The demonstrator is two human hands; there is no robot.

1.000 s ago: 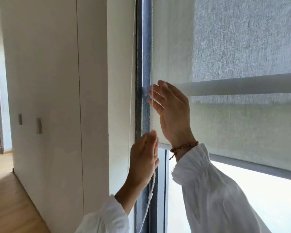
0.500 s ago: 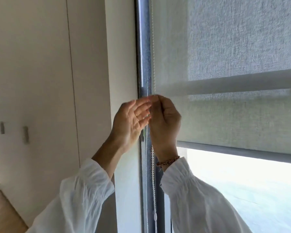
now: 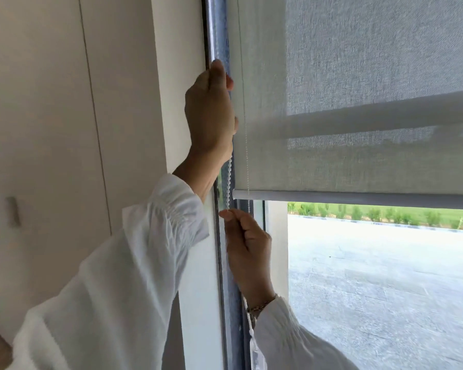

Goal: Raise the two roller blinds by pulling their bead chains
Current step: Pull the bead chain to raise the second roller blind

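Note:
A grey woven roller blind covers the upper window; its bottom bar hangs a little above mid-height. A second bar shows through the fabric higher up, so another blind lies behind it. The white bead chain runs down the blind's left edge beside the window frame. My left hand is raised and closed around the chain. Lower down, my right hand pinches the same chain just below the bottom bar. A chain connector dangles by my right cuff.
A dark window frame stands left of the blind. White wardrobe doors with a small handle fill the left side. Through the uncovered glass I see a paved area and green hedges.
My hands met at the chain, then separated: the left went up, the right pulled down. The view came closer to the window and more glass shows under the bottom bar.

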